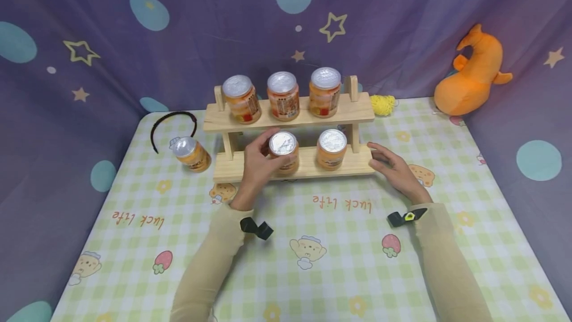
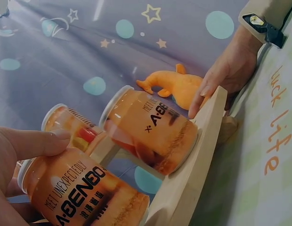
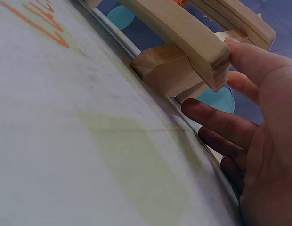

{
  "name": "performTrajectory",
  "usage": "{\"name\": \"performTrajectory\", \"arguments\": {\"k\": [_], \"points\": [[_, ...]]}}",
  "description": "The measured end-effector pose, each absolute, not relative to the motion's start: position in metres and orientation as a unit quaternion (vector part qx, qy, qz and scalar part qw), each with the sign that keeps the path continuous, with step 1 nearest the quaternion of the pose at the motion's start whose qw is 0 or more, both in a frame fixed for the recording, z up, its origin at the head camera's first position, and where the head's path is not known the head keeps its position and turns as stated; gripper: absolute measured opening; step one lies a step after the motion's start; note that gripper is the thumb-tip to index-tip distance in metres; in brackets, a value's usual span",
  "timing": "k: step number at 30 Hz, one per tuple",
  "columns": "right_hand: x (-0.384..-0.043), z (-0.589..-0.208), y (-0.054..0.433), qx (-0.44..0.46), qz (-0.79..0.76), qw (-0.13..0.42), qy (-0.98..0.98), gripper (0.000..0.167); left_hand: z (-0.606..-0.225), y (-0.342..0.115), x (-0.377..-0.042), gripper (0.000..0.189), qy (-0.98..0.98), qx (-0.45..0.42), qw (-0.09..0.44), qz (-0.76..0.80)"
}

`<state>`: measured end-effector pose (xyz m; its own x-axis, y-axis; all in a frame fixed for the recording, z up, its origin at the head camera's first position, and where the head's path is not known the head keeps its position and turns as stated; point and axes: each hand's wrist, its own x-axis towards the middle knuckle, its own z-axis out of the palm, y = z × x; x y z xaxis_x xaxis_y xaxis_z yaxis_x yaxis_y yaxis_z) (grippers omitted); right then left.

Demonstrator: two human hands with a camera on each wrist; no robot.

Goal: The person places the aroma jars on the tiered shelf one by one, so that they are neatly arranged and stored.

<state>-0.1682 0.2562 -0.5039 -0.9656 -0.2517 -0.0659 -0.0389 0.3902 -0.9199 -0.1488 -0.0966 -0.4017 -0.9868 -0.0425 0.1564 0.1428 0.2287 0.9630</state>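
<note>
A two-tier wooden shelf (image 1: 230,167) stands on the table. On its lower board, my left hand (image 1: 258,167) grips an orange-labelled can (image 2: 92,195) with a silver lid, the thumb across its near side. A second can (image 1: 331,150) stands upright to its right, apart from it. The right hand (image 1: 397,175) is at the right end of the lower board, where its fingertips touch the wood (image 3: 207,59); its other fingers are loosely bent. Three similar cans, one of them in the middle (image 1: 284,97), stand on the upper board.
Left of the shelf, another can (image 1: 192,154) stands on the checked tablecloth (image 1: 187,247). A dark headband (image 1: 174,114) lies behind it. At the back right are a yellow yarn-like bundle (image 1: 383,105) and an orange plush toy (image 1: 469,81). Purple curtains (image 1: 201,39) surround the table.
</note>
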Motion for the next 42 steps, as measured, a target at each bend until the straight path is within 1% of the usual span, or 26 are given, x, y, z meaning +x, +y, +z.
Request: {"name": "performTrajectory", "arguments": {"k": [21, 32, 36, 42], "points": [[-0.169, -0.505, 0.257, -0.089, -0.542, 0.096, 0.830, 0.058, -0.411, -0.092, -0.154, 0.069, -0.786, -0.038, 0.072, -0.613], [-0.169, -0.507, 0.257, -0.082, -0.546, 0.098, 0.828, 0.060, -0.415, -0.096, -0.154, 0.073, -0.795, -0.081, 0.067, -0.597], [-0.169, -0.507, 0.257, -0.080, -0.546, 0.098, 0.828, 0.060, -0.411, -0.098, -0.153, 0.072, -0.796, -0.087, 0.066, -0.596], [-0.170, -0.508, 0.257, -0.080, -0.547, 0.099, 0.827, 0.059, -0.398, -0.109, -0.147, 0.075, -0.789, -0.089, 0.080, -0.603]]}}
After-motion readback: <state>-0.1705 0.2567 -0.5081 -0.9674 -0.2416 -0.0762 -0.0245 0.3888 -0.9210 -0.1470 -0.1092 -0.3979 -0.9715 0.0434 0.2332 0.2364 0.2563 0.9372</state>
